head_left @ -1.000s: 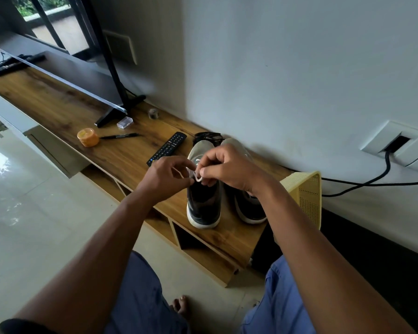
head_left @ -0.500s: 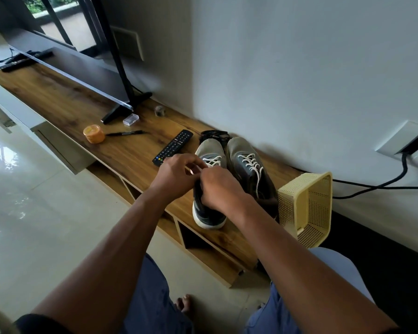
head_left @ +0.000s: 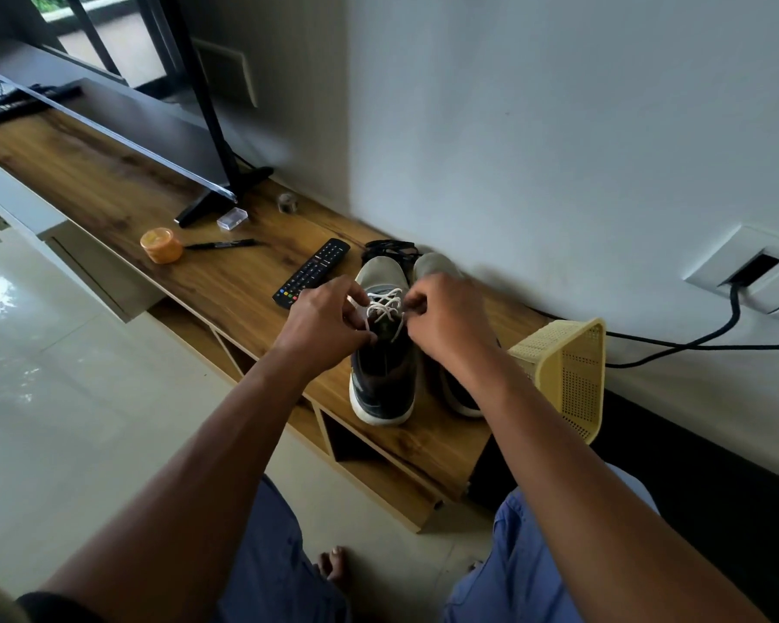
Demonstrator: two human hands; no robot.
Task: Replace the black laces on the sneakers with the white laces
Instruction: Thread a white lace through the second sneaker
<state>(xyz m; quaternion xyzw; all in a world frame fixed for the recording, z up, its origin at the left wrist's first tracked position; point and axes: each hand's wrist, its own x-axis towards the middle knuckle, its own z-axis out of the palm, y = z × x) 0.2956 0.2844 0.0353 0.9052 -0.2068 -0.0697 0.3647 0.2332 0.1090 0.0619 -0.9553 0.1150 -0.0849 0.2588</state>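
Pinching white lace point(head_left: 385, 308) ends, left hand point(head_left: 327, 323) and right hand point(head_left: 444, 319) flank the near sneaker point(head_left: 383, 375) on the tabletop point(head_left: 226, 285). Risk: uneven pull slackens crossings; black laces point(head_left: 390, 248) lie beyond.

The near sneaker point(head_left: 382, 379) is grey at its toe and black toward its heel, with a white sole and white laces point(head_left: 385, 307). At its 12 o'clock lies a black lace heap point(head_left: 390, 248); at its 3 o'clock a pale yellow perforated basket point(head_left: 574, 375); at its 10 o'clock an orange pot point(head_left: 161, 245) on brown wood-grain shelf point(head_left: 109, 182).
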